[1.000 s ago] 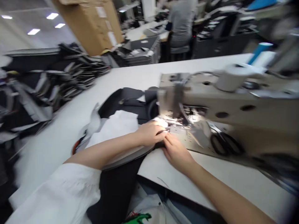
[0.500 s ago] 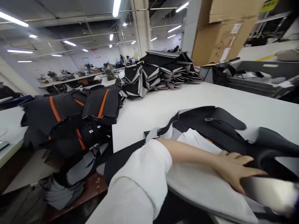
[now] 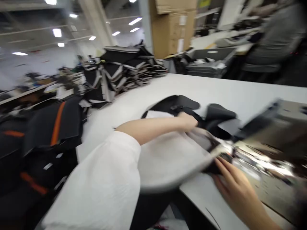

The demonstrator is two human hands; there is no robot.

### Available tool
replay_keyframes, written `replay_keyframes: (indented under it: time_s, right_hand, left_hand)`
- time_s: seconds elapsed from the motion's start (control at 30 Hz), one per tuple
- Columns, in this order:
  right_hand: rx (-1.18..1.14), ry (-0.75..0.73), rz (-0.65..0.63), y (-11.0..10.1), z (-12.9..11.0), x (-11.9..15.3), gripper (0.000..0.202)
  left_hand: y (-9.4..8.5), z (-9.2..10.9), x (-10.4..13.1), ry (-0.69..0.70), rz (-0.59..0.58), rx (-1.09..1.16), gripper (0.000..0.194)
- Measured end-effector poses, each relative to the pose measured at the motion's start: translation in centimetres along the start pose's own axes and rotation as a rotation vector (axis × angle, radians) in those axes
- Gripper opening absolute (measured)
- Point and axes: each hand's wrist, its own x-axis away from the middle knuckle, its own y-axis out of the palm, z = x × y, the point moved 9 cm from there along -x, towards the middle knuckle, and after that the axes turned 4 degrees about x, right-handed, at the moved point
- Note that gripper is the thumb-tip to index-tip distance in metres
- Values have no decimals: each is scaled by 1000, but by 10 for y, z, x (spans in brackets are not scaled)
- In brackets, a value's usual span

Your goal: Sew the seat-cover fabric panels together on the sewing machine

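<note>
Grey bin [image 3: 202, 72] holds pale pieces [image 3: 207, 60] while right fingers [image 3: 227, 168] pinch dark fabric [image 3: 211, 168], left fingers [image 3: 193, 122] too blurred to tell.

The broad pale-grey curved cloth panel [image 3: 165, 163] before me looks soft and matt, blur hiding its weave. Beyond it, the black rounded cloth pieces [image 3: 220, 113] look smooth and dull. My loose white sleeve [image 3: 103, 179] is matt cloth. The flat white worktop [image 3: 240, 95] looks smooth, the beige metal sewing-machine bed [image 3: 266, 191] shines where light strikes, and the tall brown box [image 3: 165, 38] is matt cardboard.
</note>
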Motion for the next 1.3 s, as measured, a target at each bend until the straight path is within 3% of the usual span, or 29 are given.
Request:
replay_keyframes:
  time_s: [0.07,0.17,0.2,0.27,0.33,0.4,0.5,0.57,0.73,0.8,0.9,0.97,1.03,1.1,1.17,1.3]
  right_hand:
    - [85,-57,-35,2,-15,-4,31]
    - [247,-7,-126,17,-21,-16,32]
    - [290,32,-165,22,-22,-18,34]
    - [334,125,-210,29,-22,-20,39]
    - [323,210,-265,34,-23,-22,41]
    - [285,306,-355,42,-16,-26,42]
    - [183,403,-499,51,3,-34,38]
    - [98,375,-536,51,12,-38,33]
    - [-90,268,-482,35,11,-16,24]
    - [-210,230,-402,28,-1,-2,33]
    - [-314,135,-342,25,-18,12,48]
    - [-259,77,-353,28,-24,18,50]
    - [-147,48,-318,26,-26,20,45]
    - [-5,76,-262,22,-26,19,39]
    - [129,124,-220,19,-25,19,39]
    - [257,153,-186,17,-28,18,38]
  left_hand:
    - [-19,16,-17,3,122,-100,28]
    - [-17,56,-8,141,291,-187,36]
    - [-7,69,4,231,300,-189,41]
    - [28,85,30,404,178,-166,55]
    - [52,78,46,380,117,-196,70]
    - [65,65,49,285,75,-245,78]
    - [65,51,35,194,26,-263,77]
    - [54,42,17,160,1,-201,67]
    - [38,17,-30,65,-243,-113,29]
    - [29,20,-36,38,-219,-224,23]
    - [21,53,-18,83,-65,-269,30]
    - [29,79,8,165,-13,-178,37]
    - [48,97,36,239,-37,-163,62]
    - [68,99,56,250,-63,-249,79]
    - [81,93,64,215,-67,-336,81]
    - [74,72,49,124,-139,-296,76]
